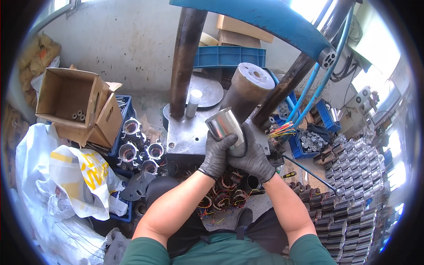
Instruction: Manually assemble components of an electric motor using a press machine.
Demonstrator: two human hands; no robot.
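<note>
A shiny metal cylinder (224, 125), open at its upper end, is held tilted above the front of the press's steel base plate (187, 138). My left hand (216, 154), in a dark grey glove, grips its lower left side with the thumb across it. Wrapped round its lower right side is my right hand (252, 158), gloved alike. The gloves hide the cylinder's lower end. Behind it rises a thick steel column (245, 90) with a pale round top. A small upright metal pin (193, 104) with a white top stands on the plate to the left.
Dark pillars (185, 62) and a blue frame (265, 20) enclose the work spot. Wire-wound stators (223, 194) lie below my hands. Many metal cylinders (353, 176) are stacked at right. Motor housings (128, 152), a cardboard box (66, 99) and white sacks (44, 190) crowd the left.
</note>
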